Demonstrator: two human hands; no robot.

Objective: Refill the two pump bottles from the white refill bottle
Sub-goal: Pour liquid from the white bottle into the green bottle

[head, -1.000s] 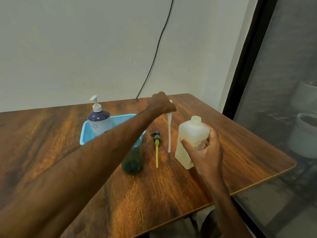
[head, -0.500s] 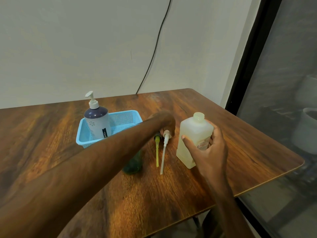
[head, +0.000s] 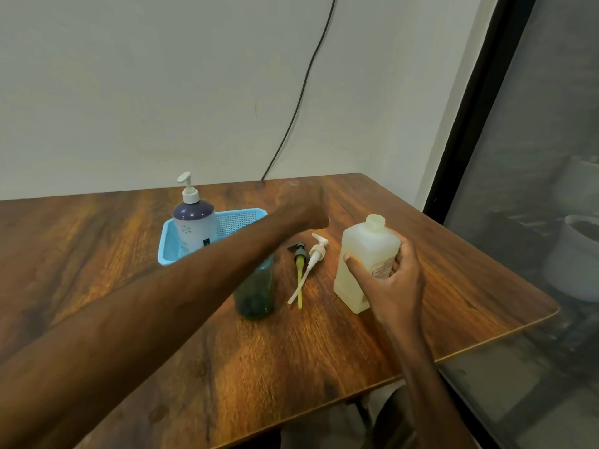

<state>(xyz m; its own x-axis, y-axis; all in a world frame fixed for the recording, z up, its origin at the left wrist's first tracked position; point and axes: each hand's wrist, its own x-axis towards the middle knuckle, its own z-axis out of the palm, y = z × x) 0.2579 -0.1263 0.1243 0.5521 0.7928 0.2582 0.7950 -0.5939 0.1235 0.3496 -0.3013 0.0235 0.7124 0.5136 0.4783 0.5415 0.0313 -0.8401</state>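
Both hands over worktop: right hand gripped white refill bottle (cap off); left hand curled, couldn't tell if holding anything.

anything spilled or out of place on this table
No spill shows. Two loose pump heads, the yellow-tubed pump and the white pump, lie straight on the table with tubes crossing near the tips, between the green bottle and the uncapped white refill bottle, which the right hand grips.
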